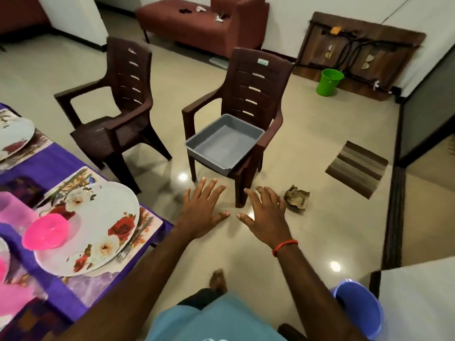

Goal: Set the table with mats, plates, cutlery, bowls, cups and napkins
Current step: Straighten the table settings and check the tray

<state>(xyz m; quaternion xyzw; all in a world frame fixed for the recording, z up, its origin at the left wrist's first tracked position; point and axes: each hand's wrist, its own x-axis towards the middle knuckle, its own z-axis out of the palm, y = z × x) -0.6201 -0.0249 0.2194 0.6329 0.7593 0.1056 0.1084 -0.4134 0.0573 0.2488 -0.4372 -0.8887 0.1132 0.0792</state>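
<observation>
My left hand and my right hand are stretched out side by side over the floor, fingers spread, holding nothing. Just beyond them an empty grey tray sits on the seat of a brown plastic chair. At the left, the table with a purple cloth carries floral mats. On the nearest mat lies a white plate with roses, with a pink bowl on it and a fork at its right edge. Another floral plate lies farther back. A translucent pink cup stands at the left.
A second brown chair stands left of the first. A crumpled paper lies on the tiled floor by my right hand. A striped doormat, a green bucket, a blue bucket and a sofa are around.
</observation>
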